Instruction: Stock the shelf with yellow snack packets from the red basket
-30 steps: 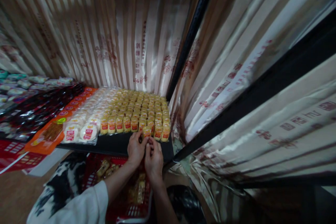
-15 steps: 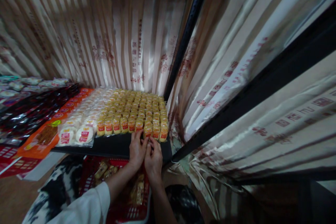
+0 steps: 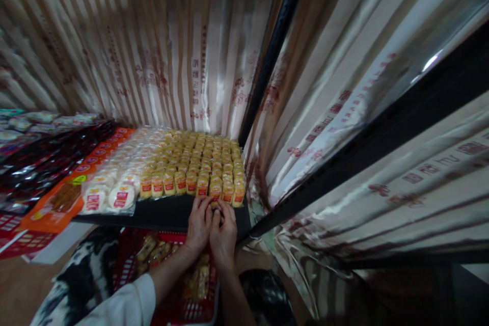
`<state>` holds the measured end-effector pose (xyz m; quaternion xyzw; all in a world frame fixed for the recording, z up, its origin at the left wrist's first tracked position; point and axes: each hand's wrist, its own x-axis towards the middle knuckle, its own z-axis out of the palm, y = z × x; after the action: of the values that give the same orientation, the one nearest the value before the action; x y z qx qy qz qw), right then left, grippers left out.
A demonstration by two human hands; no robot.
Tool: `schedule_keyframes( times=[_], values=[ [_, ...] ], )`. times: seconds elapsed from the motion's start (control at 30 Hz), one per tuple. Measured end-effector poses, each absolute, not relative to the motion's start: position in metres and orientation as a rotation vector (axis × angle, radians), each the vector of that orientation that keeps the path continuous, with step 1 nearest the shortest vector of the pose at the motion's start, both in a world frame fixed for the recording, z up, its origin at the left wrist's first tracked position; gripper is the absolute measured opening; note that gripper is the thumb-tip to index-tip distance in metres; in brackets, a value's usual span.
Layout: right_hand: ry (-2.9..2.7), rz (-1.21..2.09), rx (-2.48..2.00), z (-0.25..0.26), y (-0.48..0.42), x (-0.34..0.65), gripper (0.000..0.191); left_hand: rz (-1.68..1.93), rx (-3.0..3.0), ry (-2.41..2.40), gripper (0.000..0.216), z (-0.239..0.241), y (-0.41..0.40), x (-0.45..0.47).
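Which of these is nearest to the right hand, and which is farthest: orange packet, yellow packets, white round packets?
1. Yellow packets: just ahead of the right hand, at its fingertips.
2. White round packets: to the left, along the front edge.
3. Orange packet: farthest left.

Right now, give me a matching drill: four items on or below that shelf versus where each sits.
1 yellow snack packs
2 round white cakes
3 orange packet
4 red basket

A below the black shelf front edge
B right end of the shelf
C left of the white cakes
D between orange and yellow goods

Pairs: 1-B, 2-D, 3-C, 4-A
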<state>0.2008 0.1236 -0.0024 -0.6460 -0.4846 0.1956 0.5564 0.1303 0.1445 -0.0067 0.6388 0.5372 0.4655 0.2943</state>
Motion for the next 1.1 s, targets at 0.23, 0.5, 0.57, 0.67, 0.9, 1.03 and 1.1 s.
schedule_keyframes(
  times=[0.23,0.5,0.57,0.67,0.9,1.03,1.1],
  values=[
    [-1.158,0.269,-1.599,0.002,0.123,0.205,0.035,1.261,1.747,1.394,0.034,-0.016,0.144,0.129],
    [-1.26,0.288,-1.647,-0.009,0.128,0.203,0.042,1.186,1.796,1.404,0.039,-0.021,0.145,0.126],
    [-1.268,0.279,-1.645,-0.009,0.128,0.203,0.042,1.173,1.811,1.402,0.04,-0.022,0.146,0.125],
    [-1.25,0.252,-1.633,-0.006,0.127,0.201,0.04,1.187,1.825,1.395,0.039,-0.019,0.144,0.124],
    [-1.269,0.599,-1.453,0.009,0.11,0.191,0.025,1.257,1.845,1.374,0.027,-0.008,0.118,0.101],
    [-1.578,0.831,-1.409,0.009,0.099,0.179,0.018,1.193,1.832,1.435,0.025,-0.021,0.093,0.065],
    [-1.766,0.867,-1.409,0.005,0.098,0.173,0.016,1.044,1.8,1.537,0.023,-0.035,0.083,0.047]
  ],
)
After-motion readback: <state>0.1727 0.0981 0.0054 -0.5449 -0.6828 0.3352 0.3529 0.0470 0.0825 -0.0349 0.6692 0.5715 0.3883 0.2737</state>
